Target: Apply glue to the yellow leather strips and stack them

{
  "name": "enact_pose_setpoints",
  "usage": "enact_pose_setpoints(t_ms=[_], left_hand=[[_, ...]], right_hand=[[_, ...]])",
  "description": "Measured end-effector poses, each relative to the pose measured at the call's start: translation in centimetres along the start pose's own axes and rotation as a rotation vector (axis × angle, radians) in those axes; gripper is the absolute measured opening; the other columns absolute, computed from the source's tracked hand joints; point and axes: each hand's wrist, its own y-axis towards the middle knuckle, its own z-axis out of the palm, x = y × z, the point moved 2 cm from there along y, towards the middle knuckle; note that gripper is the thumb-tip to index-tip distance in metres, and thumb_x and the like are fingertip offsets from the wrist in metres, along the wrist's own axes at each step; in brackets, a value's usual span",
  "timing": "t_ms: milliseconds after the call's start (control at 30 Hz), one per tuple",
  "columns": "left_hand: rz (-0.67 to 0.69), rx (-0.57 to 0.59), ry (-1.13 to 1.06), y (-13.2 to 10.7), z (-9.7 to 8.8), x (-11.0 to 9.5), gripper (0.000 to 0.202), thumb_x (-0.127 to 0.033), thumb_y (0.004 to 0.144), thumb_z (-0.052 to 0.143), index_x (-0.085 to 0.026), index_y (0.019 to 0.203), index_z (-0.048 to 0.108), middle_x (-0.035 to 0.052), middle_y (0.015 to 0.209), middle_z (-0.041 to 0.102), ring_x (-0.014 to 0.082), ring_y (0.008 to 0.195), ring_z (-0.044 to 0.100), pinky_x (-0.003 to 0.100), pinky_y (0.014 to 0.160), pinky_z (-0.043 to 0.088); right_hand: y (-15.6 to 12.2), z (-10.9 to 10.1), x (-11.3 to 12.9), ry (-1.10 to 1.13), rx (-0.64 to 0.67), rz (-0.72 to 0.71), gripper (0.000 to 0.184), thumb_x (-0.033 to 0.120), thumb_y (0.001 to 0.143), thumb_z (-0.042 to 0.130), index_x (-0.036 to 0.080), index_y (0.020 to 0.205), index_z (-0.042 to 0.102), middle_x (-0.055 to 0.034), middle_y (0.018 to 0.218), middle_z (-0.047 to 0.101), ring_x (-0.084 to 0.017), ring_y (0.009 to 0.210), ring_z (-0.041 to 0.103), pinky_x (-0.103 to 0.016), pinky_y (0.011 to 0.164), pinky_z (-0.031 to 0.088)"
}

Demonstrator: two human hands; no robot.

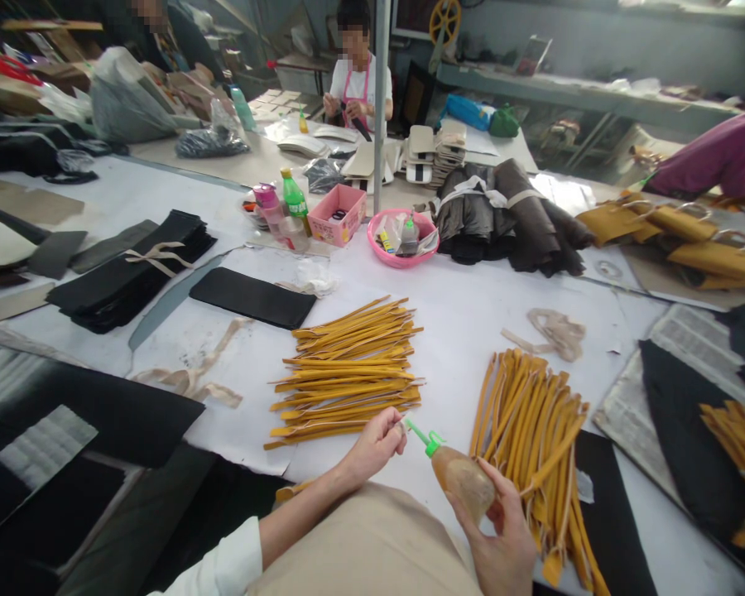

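Observation:
My right hand (502, 538) is wrapped round a brown squeeze bottle (463, 482) with a green nozzle (423, 436) that points up and left. My left hand (376, 447) is closed in a pinch right at the nozzle's tip; what it pinches is too small to make out. Just beyond my left hand lies a flat stack of yellow leather strips (348, 372). A second bundle of yellow strips (537, 447) fans out to the right of the bottle, touching my right hand's side.
Black leather pieces (252, 296) and a tied black stack (133, 277) lie to the left. A pink box (338, 213), a pink basket (403, 236) and bottles stand at the table's middle by a metal pole (381, 99). A person sits at the far table.

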Motion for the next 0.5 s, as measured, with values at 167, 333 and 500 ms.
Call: enact_pose_setpoints(t_ms=[167,333,500], left_hand=[[0.006,0.000,-0.003,0.02,0.00,-0.02,0.022,-0.037,0.095,0.047,-0.020,0.082,0.045,-0.0045,0.062,0.052,0.0091,0.054,0.039,0.022,0.054,0.030],[0.008,-0.002,0.004,0.09,0.02,0.03,0.024,-0.040,0.094,0.049,-0.019,0.082,0.045,-0.0046,0.061,0.052,0.0091,0.054,0.039,0.023,0.053,0.031],[-0.004,-0.005,-0.003,0.05,0.03,0.12,0.025,-0.042,0.094,0.050,-0.020,0.083,0.046,-0.0043,0.062,0.053,0.0096,0.054,0.041,0.023,0.053,0.031]], right_hand=[[-0.05,-0.12,0.01,-0.003,-0.005,-0.003,0.058,0.049,0.073,0.079,0.018,0.119,0.062,-0.0135,0.116,0.068,-0.028,0.095,0.069,-0.035,0.074,0.060],[-0.19,-0.09,-0.46,-0.002,0.003,-0.015,0.059,0.048,0.074,0.079,0.019,0.122,0.061,-0.0127,0.118,0.067,-0.028,0.095,0.069,-0.034,0.075,0.060],[-0.21,0.02,-0.66,0.002,0.000,-0.031,0.058,0.047,0.074,0.079,0.020,0.123,0.061,-0.0127,0.121,0.065,-0.028,0.097,0.069,-0.035,0.076,0.060]])
